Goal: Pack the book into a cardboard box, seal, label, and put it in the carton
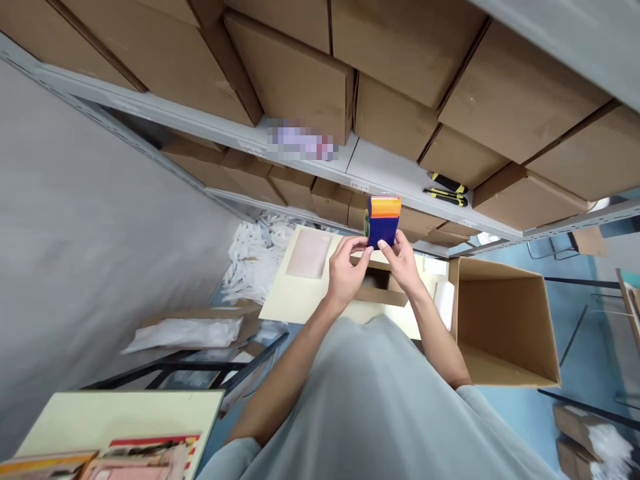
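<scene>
A small blue box with an orange band [384, 225] stands upright between my hands, above the pale yellow table [280, 293]. My left hand [349, 268] has its fingers closed on the lower left corner. My right hand [401, 261] grips the lower right, its thumb pressed on the front face. Something green and yellow shows along the box's left edge, too small to make out. Beneath my hands lies an open cardboard box [379, 295], partly hidden by them. To its left is a flat translucent sheet or bag [309, 253]; to its right, a white roll [444, 301].
Shelves ahead [385, 173] hold many brown cartons [295, 73] and several yellow-black utility knives [447, 190]. A large open carton [505, 320] stands at right. White paper strips [257, 257] are heaped at left. Printed packets [140, 460] lie on another table [75, 417], lower left.
</scene>
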Action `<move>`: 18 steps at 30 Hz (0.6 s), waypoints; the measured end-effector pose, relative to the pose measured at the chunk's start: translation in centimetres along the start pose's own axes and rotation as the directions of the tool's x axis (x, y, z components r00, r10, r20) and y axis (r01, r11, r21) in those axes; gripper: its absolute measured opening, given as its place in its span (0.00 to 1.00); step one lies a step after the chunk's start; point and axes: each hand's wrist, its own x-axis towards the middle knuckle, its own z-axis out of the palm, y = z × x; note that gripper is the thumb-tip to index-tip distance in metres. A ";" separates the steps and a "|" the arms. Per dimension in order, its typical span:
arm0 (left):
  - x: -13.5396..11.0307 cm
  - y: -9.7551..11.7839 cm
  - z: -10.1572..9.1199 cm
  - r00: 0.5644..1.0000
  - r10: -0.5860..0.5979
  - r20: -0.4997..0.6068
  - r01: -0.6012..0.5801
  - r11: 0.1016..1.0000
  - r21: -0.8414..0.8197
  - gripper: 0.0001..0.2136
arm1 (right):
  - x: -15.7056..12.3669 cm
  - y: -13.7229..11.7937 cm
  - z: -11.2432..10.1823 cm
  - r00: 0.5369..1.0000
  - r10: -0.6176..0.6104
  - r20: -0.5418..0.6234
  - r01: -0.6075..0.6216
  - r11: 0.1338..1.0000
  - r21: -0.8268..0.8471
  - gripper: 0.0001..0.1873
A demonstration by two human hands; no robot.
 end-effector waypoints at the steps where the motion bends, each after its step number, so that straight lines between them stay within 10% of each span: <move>1: -0.9 0.6 -0.4 1.000 0.009 0.004 -0.009 1.000 0.030 0.12 | -1.6 -0.6 0.3 1.000 0.019 -0.005 -0.019 0.999 0.031 0.33; 10: -5.0 3.8 -4.4 0.977 0.150 0.150 -0.160 0.985 0.061 0.07 | -7.2 -3.3 0.4 0.989 0.091 0.114 -0.111 0.976 0.188 0.34; 18: -1.9 8.9 -8.5 0.991 0.045 0.126 -0.045 0.999 -0.001 0.15 | -10.6 -3.2 -2.0 0.961 0.083 0.266 -0.083 0.996 -0.011 0.30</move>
